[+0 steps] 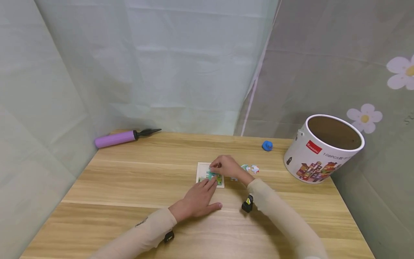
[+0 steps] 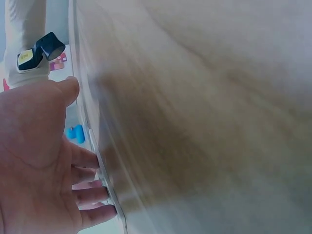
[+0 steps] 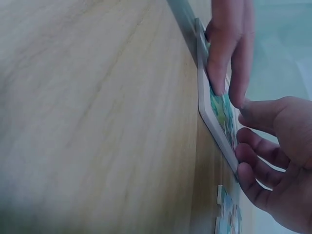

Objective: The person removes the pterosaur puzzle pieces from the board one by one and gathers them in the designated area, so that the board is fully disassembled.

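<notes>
A small jigsaw puzzle in a pale wooden tray (image 1: 200, 169) lies on the table, with green and teal pieces set in its lower part. My left hand (image 1: 199, 197) rests its outstretched fingers on the tray's near part, the thumb spread out to the right. From the right, my right hand (image 1: 227, 167) reaches over the tray with curled fingers. Its thumb and fingertips pinch a teal puzzle piece (image 1: 211, 171), mostly hidden by them. The right wrist view has the tray's edge (image 3: 214, 124) side-on, with fingertips of both hands meeting over the picture.
Loose puzzle pieces (image 1: 255, 168) lie right of the tray, partly behind the right wrist. Farther back is a small blue toy (image 1: 267, 145). A large white bucket (image 1: 302, 158) stands at the right, and a purple hand pump (image 1: 116, 139) lies at the back left.
</notes>
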{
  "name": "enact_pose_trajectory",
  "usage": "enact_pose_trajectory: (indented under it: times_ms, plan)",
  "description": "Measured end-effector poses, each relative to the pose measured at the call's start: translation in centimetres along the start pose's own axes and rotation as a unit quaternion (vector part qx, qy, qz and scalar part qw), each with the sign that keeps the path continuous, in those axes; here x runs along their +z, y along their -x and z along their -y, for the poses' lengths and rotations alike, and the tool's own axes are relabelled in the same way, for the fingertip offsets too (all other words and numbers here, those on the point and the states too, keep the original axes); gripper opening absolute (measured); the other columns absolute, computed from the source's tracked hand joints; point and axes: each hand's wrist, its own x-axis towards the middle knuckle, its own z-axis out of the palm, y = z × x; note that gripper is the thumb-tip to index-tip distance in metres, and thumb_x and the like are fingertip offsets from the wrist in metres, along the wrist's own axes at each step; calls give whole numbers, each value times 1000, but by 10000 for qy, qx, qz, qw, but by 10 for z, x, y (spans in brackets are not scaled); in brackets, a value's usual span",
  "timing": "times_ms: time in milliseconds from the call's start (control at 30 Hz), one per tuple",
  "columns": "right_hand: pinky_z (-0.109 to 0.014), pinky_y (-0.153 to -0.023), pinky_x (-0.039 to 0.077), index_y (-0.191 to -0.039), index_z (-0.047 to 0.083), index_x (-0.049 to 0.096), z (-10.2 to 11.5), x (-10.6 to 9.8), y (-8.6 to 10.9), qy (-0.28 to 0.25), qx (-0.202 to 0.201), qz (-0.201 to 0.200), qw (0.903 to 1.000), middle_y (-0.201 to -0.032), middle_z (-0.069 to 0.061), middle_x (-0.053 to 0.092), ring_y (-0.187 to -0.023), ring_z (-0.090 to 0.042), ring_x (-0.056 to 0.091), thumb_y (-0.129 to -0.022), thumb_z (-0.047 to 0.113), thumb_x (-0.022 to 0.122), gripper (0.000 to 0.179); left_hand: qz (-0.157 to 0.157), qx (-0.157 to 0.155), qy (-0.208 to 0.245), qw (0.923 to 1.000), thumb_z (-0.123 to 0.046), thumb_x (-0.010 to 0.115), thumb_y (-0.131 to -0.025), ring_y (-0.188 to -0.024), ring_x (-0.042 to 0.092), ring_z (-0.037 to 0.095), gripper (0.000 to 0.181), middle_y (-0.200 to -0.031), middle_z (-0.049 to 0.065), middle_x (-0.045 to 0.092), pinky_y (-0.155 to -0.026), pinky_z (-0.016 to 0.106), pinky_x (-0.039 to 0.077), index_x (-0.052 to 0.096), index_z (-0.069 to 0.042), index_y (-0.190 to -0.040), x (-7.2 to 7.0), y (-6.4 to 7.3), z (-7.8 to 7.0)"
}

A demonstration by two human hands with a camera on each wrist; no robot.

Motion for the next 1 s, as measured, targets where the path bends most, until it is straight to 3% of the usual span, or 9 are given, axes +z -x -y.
enact_pose_trajectory:
  times_ms: [233, 600, 1000]
  plan:
    - [-33, -84, 53, -99, 17, 83, 3, 1, -3, 58, 51, 132, 9999, -100, 5, 77, -90, -8, 64, -95, 24, 75, 11, 255, -276, 146, 9992, -62, 41, -104, -151, 30, 36, 82, -167, 14, 26, -117, 59, 33, 35, -1, -158, 1, -5, 2]
    - [-29, -77, 53, -88, 18, 79, 8, 6, -4, 153, 193, 67, 9997, -85, 9, 71, -80, -6, 62, -92, 22, 78, 6, 130, -156, 16, 9998, -62, 43, -103, -151, 31, 34, 80, -167, 12, 30, -116, 58, 34, 34, -6, -159, 7, -5, 5]
    - [-28, -78, 53, -89, 17, 74, 7, 6, -4, -387, 343, 48, 9987, -88, 7, 69, -83, -8, 61, -91, 19, 79, 5, 310, -215, 366, 9986, -63, 41, -102, -151, 30, 35, 80, -166, 12, 31, -116, 60, 32, 37, -7, -158, 0, -7, 6]
